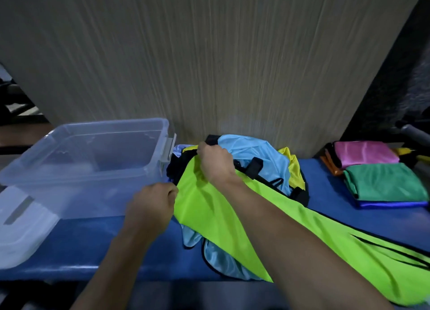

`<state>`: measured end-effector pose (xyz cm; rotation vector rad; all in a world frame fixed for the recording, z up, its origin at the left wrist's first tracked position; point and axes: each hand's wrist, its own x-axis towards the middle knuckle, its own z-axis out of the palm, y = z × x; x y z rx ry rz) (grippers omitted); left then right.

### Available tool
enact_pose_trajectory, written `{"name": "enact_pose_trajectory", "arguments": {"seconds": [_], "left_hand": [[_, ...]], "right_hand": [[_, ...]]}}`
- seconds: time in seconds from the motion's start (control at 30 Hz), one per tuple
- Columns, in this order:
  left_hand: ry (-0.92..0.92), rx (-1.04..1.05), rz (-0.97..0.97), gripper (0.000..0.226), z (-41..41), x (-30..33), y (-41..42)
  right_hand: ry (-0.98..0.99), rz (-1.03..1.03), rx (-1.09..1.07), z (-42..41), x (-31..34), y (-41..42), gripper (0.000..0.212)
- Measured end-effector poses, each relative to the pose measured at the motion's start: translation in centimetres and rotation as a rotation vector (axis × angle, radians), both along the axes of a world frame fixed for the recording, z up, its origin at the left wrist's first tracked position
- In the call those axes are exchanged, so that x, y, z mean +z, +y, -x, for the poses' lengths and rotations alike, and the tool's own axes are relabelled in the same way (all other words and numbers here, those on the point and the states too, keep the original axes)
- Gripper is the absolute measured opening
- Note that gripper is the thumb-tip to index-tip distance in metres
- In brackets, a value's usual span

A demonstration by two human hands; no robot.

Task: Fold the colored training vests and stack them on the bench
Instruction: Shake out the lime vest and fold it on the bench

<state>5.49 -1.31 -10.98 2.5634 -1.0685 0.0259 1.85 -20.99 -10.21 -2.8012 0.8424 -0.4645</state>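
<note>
A lime-green vest [209, 207] with black trim lies stretched across the blue bench [97, 239], trailing off to the lower right. My left hand [151, 205] pinches its near left edge. My right hand [215, 163] grips its far top edge by the black trim. Under and behind it sits a loose heap with a light-blue vest [253, 153] and a yellow vest [294, 167]. At the right end of the bench lie folded vests: a green one [384, 181] on top of a blue one [393, 203], and a pink one [365, 153] over orange ones [330, 167].
A clear plastic bin [93, 160] stands on the bench's left half, close to the heap. Its lid [21, 228] lies at the front left edge. A wood-grain panel [209, 53] rises right behind the bench. Dark gear sits at the far right.
</note>
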Motion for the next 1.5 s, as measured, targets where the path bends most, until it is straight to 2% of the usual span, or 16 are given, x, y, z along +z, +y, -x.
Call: {"name": "enact_pose_trajectory", "arguments": {"seconds": [0.1,0.23,0.33,0.4,0.47,0.53,0.63,0.73,0.8,0.83,0.97,1.1,1.2,1.3,1.37,1.5], "left_hand": [[-0.090,0.058,-0.108,0.021,0.9,0.0,-0.7],[-0.131,0.028,-0.184,0.032,3.1,1.1,-2.4],[0.012,-0.238,-0.077,0.032,4.4,1.0,-4.0],[0.055,-0.429,-0.099,0.032,6.3,0.5,-5.2],[0.025,-0.511,-0.155,0.036,8.3,-0.3,-6.6],[0.001,-0.488,-0.222,0.041,9.9,-1.1,-7.8],[-0.005,-0.387,-0.273,0.044,11.0,-1.6,-8.9],[-0.068,-0.395,-0.221,0.034,12.0,-1.8,-9.7],[-0.089,-0.489,-0.149,0.020,12.8,-2.2,-10.5],[-0.079,-0.543,-0.135,0.022,13.1,-2.5,-10.8],[-0.071,-0.644,-0.168,0.061,14.2,-3.9,-11.7],[-0.058,-0.627,-0.153,0.059,14.4,-4.3,-12.1],[-0.026,-0.615,-0.129,0.057,14.4,-4.5,-12.2],[0.005,-0.609,-0.104,0.055,14.3,-4.7,-12.3],[0.012,-0.609,-0.091,0.054,14.1,-4.7,-12.4],[0.014,-0.616,-0.053,0.053,13.9,-5.1,-12.5]], "right_hand": [[0.018,-0.152,0.132,-1.0,-1.1,-0.5,0.041],[0.016,-0.251,0.308,0.8,-0.8,-0.8,0.062],[-0.046,-0.351,0.414,3.9,0.5,-0.9,0.051],[-0.093,-0.467,0.450,7.0,1.2,-1.5,0.039],[-0.175,-0.624,0.461,10.9,2.0,-2.2,0.029],[-0.266,-0.751,0.401,15.5,2.4,-3.3,0.023],[-0.273,-0.602,0.201,23.5,1.2,-6.3,0.016],[-0.094,-0.311,-0.026,31.4,-1.5,-9.1,0.012],[-0.004,-0.290,-0.146,35.8,-3.0,-9.8,0.024],[0.031,-0.317,-0.174,37.4,-3.5,-9.7,0.032],[0.137,-0.392,-0.084,40.1,-4.6,-8.6,0.058],[0.230,-0.300,-0.063,40.0,-5.6,-7.4,0.083],[0.326,-0.048,-0.086,38.9,-6.5,-5.8,0.068],[0.307,0.058,-0.068,38.1,-7.2,-5.1,0.046],[0.273,0.012,-0.025,38.2,-7.0,-5.5,0.036],[-0.033,-0.220,-0.114,39.7,-4.4,-7.8,0.021]]}}
